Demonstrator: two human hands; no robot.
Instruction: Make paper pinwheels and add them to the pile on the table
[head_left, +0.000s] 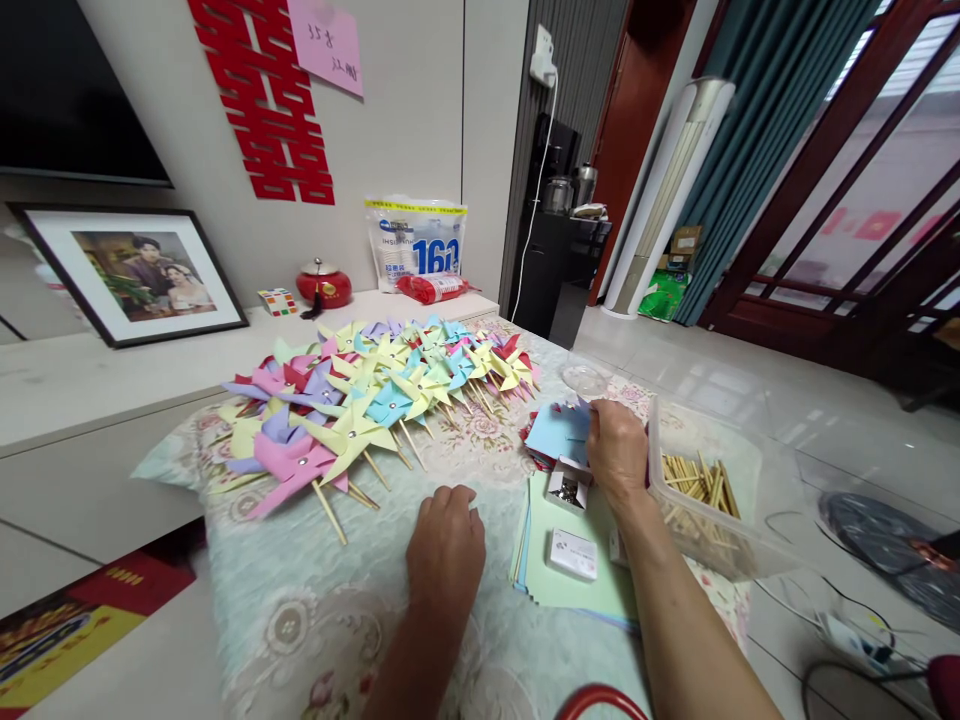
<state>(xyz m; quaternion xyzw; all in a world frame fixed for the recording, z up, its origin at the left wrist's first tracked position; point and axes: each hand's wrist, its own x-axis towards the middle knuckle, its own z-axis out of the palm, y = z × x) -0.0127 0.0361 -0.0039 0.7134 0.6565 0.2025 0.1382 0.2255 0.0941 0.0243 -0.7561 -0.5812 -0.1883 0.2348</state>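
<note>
My right hand [616, 450] pinches a light blue paper piece [556, 430] lying on a pile of cut papers, right above a small open box of pins [566, 490]. My left hand [445, 545] rests fingers curled on the floral cloth [315, 600], holding nothing. A large heap of finished paper pinwheels [375, 390] in pink, yellow, blue and purple on wooden sticks lies across the far side of the table. Under my right forearm sits a stack of pale green paper sheets [555, 590] with a small white box [573, 553] on it.
A clear plastic tub of wooden sticks [705, 490] stands at the right table edge. A round clear lid [585, 379] lies beyond the papers. A framed photo [131, 275], red pot [323, 285] and bag [416, 240] sit on the low cabinet behind. Cables [840, 620] lie on the floor at right.
</note>
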